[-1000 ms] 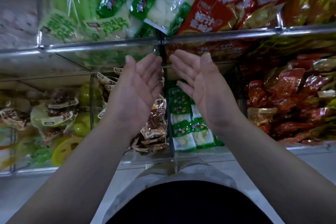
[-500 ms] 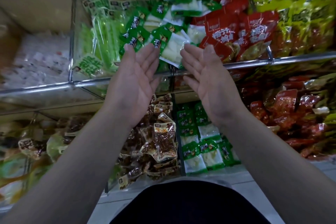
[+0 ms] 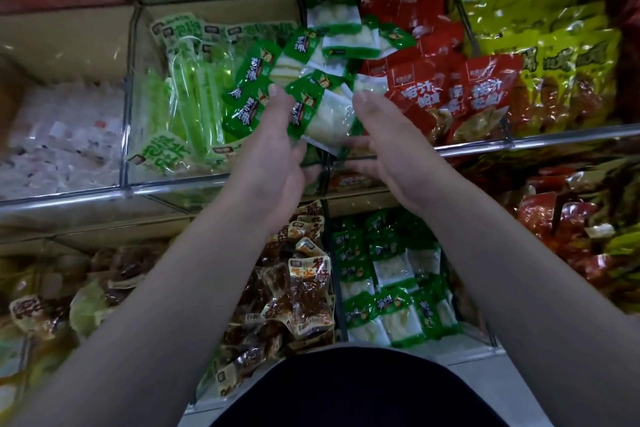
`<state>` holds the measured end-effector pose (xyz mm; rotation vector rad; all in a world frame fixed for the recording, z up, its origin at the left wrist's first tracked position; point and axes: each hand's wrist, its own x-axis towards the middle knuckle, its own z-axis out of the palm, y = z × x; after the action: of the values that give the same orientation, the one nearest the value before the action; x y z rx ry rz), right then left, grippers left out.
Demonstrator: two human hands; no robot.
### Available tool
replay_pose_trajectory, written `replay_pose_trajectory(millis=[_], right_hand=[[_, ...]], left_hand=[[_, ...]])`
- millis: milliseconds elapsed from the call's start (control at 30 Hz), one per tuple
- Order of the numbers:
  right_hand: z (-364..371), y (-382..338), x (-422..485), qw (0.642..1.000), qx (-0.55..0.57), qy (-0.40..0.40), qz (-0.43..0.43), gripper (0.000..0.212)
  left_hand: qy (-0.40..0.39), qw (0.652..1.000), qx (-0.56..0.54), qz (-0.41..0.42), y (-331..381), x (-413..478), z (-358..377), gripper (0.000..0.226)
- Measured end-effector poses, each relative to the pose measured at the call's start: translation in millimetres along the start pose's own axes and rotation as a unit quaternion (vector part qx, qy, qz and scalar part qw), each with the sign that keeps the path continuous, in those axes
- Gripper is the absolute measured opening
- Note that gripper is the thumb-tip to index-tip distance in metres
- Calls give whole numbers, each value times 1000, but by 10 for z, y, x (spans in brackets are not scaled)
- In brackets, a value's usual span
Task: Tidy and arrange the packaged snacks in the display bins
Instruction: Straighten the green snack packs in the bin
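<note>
Two rows of clear bins [image 3: 131, 80] face the person, with four compartments showing in each row. In the far row, from the left, there is a heap of white packets [image 3: 62, 142] and a stack of long pale-green packets [image 3: 194, 94] with about five labels showing. Next come red packets [image 3: 450, 87], three of them facing out with bold lettering, and yellow-green packets [image 3: 554, 55] on the right. A loose pile of green-and-white packets [image 3: 311, 55] straddles the divider [image 3: 325, 170] between the second and third compartments. There are roughly ten, though they overlap too much for a sure count. The near row holds blurred brownish packets [image 3: 45, 308] on the left, then brown packets [image 3: 298, 284] piled high. After those come about a dozen flat green-and-white packets [image 3: 391, 288], and dark red packets [image 3: 561, 218] on the right.

Two hands are up at the front rail [image 3: 554, 137] of the far row. The left hand [image 3: 273, 156] and the right hand [image 3: 388, 149] are both open, fingers straight and close together, palms turned toward each other. Between them lies one tilted packet [image 3: 325, 114], the nearest of the loose pile, its lower corner just above the rail. The left hand's fingers [image 3: 277, 104] lie along its left edge, and the right thumb [image 3: 356, 142] is just beside its lower right corner. I cannot tell whether either hand presses on it.
</note>
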<state>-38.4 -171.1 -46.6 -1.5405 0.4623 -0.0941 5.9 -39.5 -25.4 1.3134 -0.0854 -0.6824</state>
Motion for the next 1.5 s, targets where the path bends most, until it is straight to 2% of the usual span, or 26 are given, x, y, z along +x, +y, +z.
replay_pose_trajectory(millis=[133, 233, 433, 600, 767, 900, 1100, 1267, 1500], right_hand=[[6, -13, 116, 994, -105, -17, 6, 72], [-26, -23, 149, 986, -165, 4, -28, 58], [-101, -32, 215, 988, -142, 25, -58, 40], [-165, -42, 159, 994, -77, 52, -49, 24], [-235, -37, 20, 998, -44, 36, -31, 2], [-314, 35, -120, 999, -44, 13, -15, 13], [-404, 250, -312, 998, -62, 11, 12, 33], [-544, 455, -454, 998, -56, 16, 9, 18], [-715, 757, -606, 997, -51, 29, 43, 21]], left_hand=[[5, 999, -35, 19, 18, 63, -3, 59], [11, 999, -38, 36, 29, 109, -17, 56], [8, 998, -24, 63, 42, 166, -12, 49], [0, 998, -36, 57, 9, 140, -28, 50], [3, 998, -33, 51, -30, 55, -5, 44], [5, 998, -36, 41, -126, -38, 39, 29], [6, 1000, -17, 22, -368, -129, 70, 36], [2, 1000, -13, 6, -533, -198, 175, 37], [16, 999, 27, -44, -821, -226, 305, 29]])
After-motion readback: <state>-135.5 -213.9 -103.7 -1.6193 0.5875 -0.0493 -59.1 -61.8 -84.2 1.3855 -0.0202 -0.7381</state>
